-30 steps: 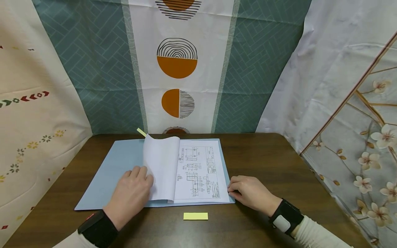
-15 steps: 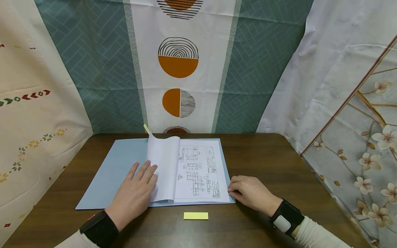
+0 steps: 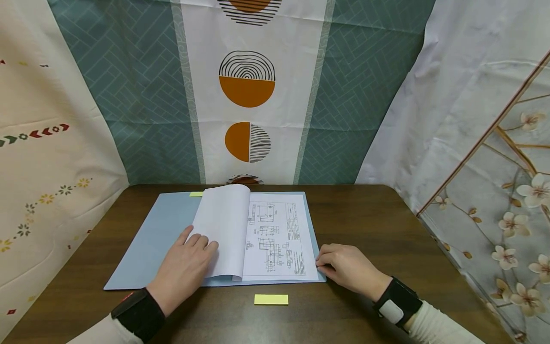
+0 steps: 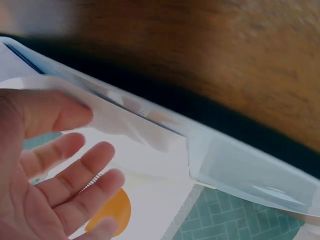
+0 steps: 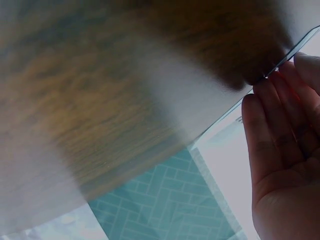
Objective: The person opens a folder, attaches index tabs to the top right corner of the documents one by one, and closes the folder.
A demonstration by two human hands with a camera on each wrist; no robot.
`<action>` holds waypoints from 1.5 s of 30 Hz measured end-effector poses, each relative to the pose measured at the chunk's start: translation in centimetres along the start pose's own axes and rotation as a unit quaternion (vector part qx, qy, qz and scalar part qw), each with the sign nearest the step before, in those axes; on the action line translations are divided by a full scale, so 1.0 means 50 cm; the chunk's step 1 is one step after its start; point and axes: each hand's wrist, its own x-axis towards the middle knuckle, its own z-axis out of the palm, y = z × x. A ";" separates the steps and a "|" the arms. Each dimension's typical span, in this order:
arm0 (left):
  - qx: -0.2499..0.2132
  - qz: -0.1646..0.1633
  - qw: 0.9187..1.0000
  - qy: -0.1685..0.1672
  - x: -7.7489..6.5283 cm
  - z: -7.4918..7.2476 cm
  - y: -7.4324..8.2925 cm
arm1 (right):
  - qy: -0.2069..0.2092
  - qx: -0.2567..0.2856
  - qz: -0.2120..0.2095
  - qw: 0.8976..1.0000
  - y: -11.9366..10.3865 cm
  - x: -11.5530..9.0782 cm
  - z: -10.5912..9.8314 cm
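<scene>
A light blue folder (image 3: pixel 159 239) lies spread out, with white sheets at its right half. The top sheet shows printed technical drawings (image 3: pixel 275 239). One turned page (image 3: pixel 225 229) curls over to the left, its blank back facing up. My left hand (image 3: pixel 185 260) is at this page's left edge, index finger extended and the others slightly bent. Loosely spread fingers (image 4: pixel 95 155) show beside the page in the left wrist view. My right hand (image 3: pixel 343 265) rests at the folder's right edge; its nearly straight fingers (image 5: pixel 265 130) touch that edge in the right wrist view.
A yellow sticky-note strip (image 3: pixel 271 299) lies on the brown wooden table (image 3: pixel 356 215) in front of the folder. Another yellow tab (image 3: pixel 196 194) sticks out at the turned page's far left corner. Patterned cloths (image 3: pixel 365 71) hang behind and beside the table.
The turned page has settled lower and further left, and its yellow tab now lies over the folder. My left hand's fingers spread, then bent slightly. The right hand stayed put.
</scene>
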 end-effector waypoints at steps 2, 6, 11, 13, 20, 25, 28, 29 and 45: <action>-0.003 -0.004 1.000 -0.003 0.001 -0.001 0.002 | -0.001 0.000 0.001 1.000 0.000 0.000 0.000; -0.018 -0.013 1.000 0.007 0.010 -0.006 0.012 | -0.004 0.002 0.006 1.000 0.000 0.001 0.000; -0.040 -0.012 0.999 0.021 0.027 -0.017 0.032 | -0.009 0.006 0.009 1.000 0.000 0.002 0.000; -0.046 -0.009 0.999 0.027 0.034 -0.021 0.041 | -0.008 0.007 0.009 1.000 -0.001 0.001 0.000; -0.068 -0.016 0.996 0.054 0.048 -0.021 0.061 | -0.002 0.007 0.006 1.000 -0.001 0.000 0.001; -0.090 -0.008 0.994 0.055 0.051 -0.024 0.071 | 0.000 0.004 0.005 1.000 0.000 0.000 0.003; -0.104 0.007 0.993 0.056 0.052 -0.026 0.078 | 0.002 0.003 0.003 1.000 0.001 0.000 0.004; -0.108 0.012 0.993 0.055 0.052 -0.026 0.081 | 0.003 0.003 0.002 1.000 0.001 0.000 0.004; -0.204 0.064 0.977 0.025 0.047 -0.046 0.113 | 0.000 0.002 0.007 1.000 0.001 0.000 0.005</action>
